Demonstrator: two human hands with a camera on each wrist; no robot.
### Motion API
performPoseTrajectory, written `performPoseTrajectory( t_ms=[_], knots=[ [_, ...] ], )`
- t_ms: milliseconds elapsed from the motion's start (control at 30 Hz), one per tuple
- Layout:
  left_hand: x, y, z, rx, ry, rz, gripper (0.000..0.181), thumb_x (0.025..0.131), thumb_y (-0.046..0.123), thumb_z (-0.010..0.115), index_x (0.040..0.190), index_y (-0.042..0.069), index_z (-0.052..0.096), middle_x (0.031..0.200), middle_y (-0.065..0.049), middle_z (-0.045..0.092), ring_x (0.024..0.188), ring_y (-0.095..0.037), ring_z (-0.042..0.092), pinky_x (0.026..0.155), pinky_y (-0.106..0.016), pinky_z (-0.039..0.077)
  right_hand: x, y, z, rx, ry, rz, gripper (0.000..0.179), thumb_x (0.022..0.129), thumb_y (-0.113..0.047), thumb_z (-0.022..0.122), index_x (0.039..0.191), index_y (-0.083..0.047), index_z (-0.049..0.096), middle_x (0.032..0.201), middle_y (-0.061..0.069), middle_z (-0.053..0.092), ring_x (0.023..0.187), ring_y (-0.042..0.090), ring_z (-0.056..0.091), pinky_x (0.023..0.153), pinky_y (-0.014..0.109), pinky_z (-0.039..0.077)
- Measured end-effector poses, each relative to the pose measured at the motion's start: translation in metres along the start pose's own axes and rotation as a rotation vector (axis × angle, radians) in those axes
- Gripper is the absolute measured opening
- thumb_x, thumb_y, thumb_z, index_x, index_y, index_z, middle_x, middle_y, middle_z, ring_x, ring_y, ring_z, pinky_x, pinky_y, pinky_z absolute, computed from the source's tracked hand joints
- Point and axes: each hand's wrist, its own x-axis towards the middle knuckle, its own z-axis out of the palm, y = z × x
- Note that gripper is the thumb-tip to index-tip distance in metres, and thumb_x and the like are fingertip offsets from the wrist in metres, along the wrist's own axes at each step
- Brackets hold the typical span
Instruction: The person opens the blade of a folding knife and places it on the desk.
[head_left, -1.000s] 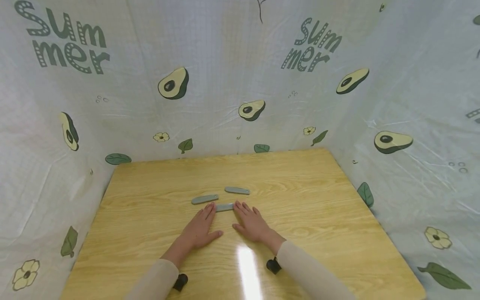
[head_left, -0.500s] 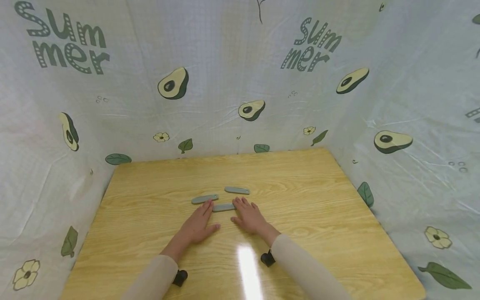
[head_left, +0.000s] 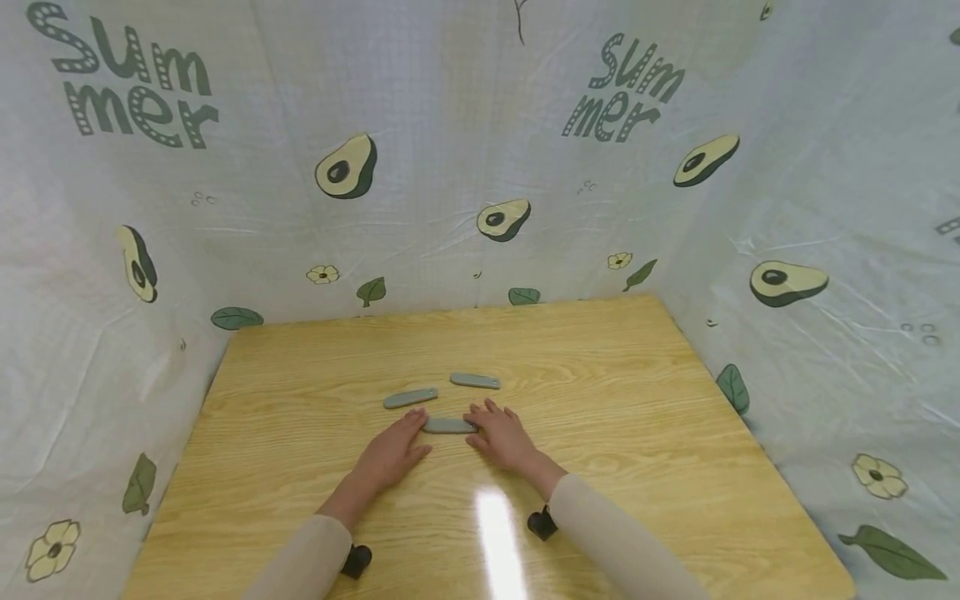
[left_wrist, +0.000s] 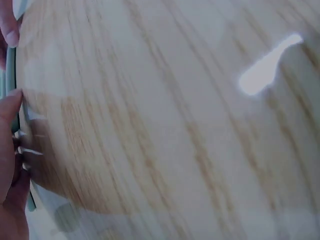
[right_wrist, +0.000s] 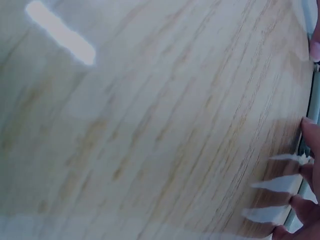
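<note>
A slim grey-green handle-shaped piece (head_left: 448, 426) lies level on the wooden table between both hands. My right hand (head_left: 506, 439) bends its fingers over the right end, with the thumb (right_wrist: 311, 134) at the near edge, and pinches it there. At the left end, the fingertips of my left hand (head_left: 388, 454) touch the piece, while its thumb (left_wrist: 10, 105) extends along the near side. Both ends of the piece are partly hidden under the fingers. Just beyond lie two similar pieces, one at left (head_left: 410, 398) and one farther back (head_left: 475, 381), each with a small hole at its right end.
The wooden table (head_left: 585, 358) meets a white avocado-print cloth (head_left: 420, 242) at the back and both sides. A bright light reflection (head_left: 497, 533) falls on the near tabletop. Small black cameras hang at the left wrist (head_left: 357, 561) and right wrist (head_left: 542, 523).
The middle piece has come slightly nearer to me and turned level. The fingers of the right hand, straight on it before, now bend around its right end. The other two pieces stay put.
</note>
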Motion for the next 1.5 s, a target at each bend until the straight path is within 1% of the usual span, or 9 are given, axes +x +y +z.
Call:
performPoseTrajectory(
  t_ms=[133, 267, 533, 767, 1000, 1167, 1267, 1367, 1500],
  knots=[
    [0.001, -0.001, 0.0, -0.045, 0.072, -0.035, 0.041, 0.093, 0.028, 0.065, 0.128, 0.007, 0.061, 0.136, -0.01, 0.059, 0.132, -0.032, 0.05, 0.108, -0.05, 0.044, 0.002, 0.002, 0.0, -0.003, 0.046, -0.047, 0.036, 0.09, -0.032, 0.066, 0.122, -0.015, 0.068, 0.136, 0.009, 0.059, 0.135, 0.042, 0.044, 0.104, 0.066, 0.041],
    [0.0, -0.001, 0.0, -0.048, 0.099, -0.037, 0.033, 0.09, 0.029, 0.068, 0.118, 0.012, 0.067, 0.127, -0.007, 0.066, 0.126, -0.031, 0.056, 0.104, -0.05, 0.048, 0.003, 0.003, 0.0, 0.045, 0.038, -0.045, 0.033, 0.088, -0.032, 0.069, 0.118, -0.017, 0.071, 0.134, 0.008, 0.06, 0.135, 0.042, 0.043, 0.105, 0.066, 0.041],
    [-0.001, -0.002, -0.003, -0.083, 0.131, 0.007, 0.031, 0.085, 0.025, 0.073, 0.113, 0.011, 0.071, 0.122, -0.01, 0.068, 0.119, -0.032, 0.061, 0.1, -0.049, 0.051, 0.003, 0.006, -0.002, 0.089, 0.047, -0.107, 0.03, 0.086, -0.028, 0.071, 0.113, -0.013, 0.073, 0.129, 0.006, 0.064, 0.134, 0.038, 0.046, 0.107, 0.06, 0.042],
    [-0.002, -0.003, -0.005, -0.066, 0.137, -0.015, 0.03, 0.085, 0.028, 0.073, 0.111, 0.013, 0.072, 0.12, -0.008, 0.07, 0.112, -0.028, 0.065, 0.097, -0.045, 0.054, 0.005, 0.008, -0.005, 0.128, 0.024, -0.122, 0.03, 0.09, -0.028, 0.068, 0.116, -0.012, 0.07, 0.13, 0.004, 0.064, 0.132, 0.03, 0.048, 0.108, 0.051, 0.044],
    [0.003, 0.005, -0.019, -0.054, 0.251, 0.02, 0.025, 0.085, 0.026, 0.074, 0.107, 0.014, 0.073, 0.105, -0.001, 0.074, 0.099, -0.021, 0.07, 0.086, -0.039, 0.059, 0.009, 0.006, -0.022, 0.295, 0.038, -0.088, 0.027, 0.093, -0.02, 0.065, 0.118, -0.01, 0.066, 0.128, 0.007, 0.064, 0.125, 0.029, 0.054, 0.106, 0.047, 0.047],
    [0.006, 0.011, -0.032, -0.154, 0.318, 0.048, 0.026, 0.083, 0.022, 0.076, 0.107, 0.011, 0.072, 0.104, -0.005, 0.074, 0.096, -0.023, 0.071, 0.082, -0.039, 0.06, 0.012, 0.002, -0.038, 0.401, 0.046, -0.061, 0.027, 0.094, -0.02, 0.063, 0.12, -0.01, 0.064, 0.114, 0.006, 0.068, 0.106, 0.021, 0.064, 0.091, 0.032, 0.057],
    [0.008, 0.013, -0.037, -0.242, 0.335, 0.044, 0.026, 0.082, 0.02, 0.077, 0.106, 0.01, 0.073, 0.101, -0.006, 0.074, 0.092, -0.022, 0.072, 0.079, -0.035, 0.061, 0.014, 0.001, -0.044, 0.547, 0.044, -0.051, 0.029, 0.092, -0.016, 0.065, 0.119, -0.004, 0.064, 0.107, 0.011, 0.069, 0.094, 0.017, 0.066, 0.083, 0.031, 0.06],
    [0.009, 0.015, -0.038, -0.403, 0.311, -0.019, 0.026, 0.081, 0.019, 0.077, 0.105, 0.01, 0.074, 0.097, -0.005, 0.075, 0.087, -0.019, 0.072, 0.075, -0.028, 0.062, 0.015, 0.001, -0.045, 0.733, 0.025, 0.0, 0.031, 0.091, -0.011, 0.067, 0.119, 0.001, 0.063, 0.107, 0.019, 0.067, 0.089, 0.01, 0.065, 0.084, 0.04, 0.06],
    [0.012, 0.015, -0.035, -0.639, 0.271, -0.158, 0.028, 0.081, 0.018, 0.078, 0.107, 0.007, 0.073, 0.097, -0.008, 0.073, 0.084, -0.013, 0.07, 0.071, -0.02, 0.06, 0.016, 0.001, -0.044, 0.932, 0.002, 0.07, 0.033, 0.09, -0.005, 0.067, 0.119, 0.008, 0.061, 0.109, 0.027, 0.066, 0.085, 0.004, 0.065, 0.089, 0.05, 0.057]
  ],
)
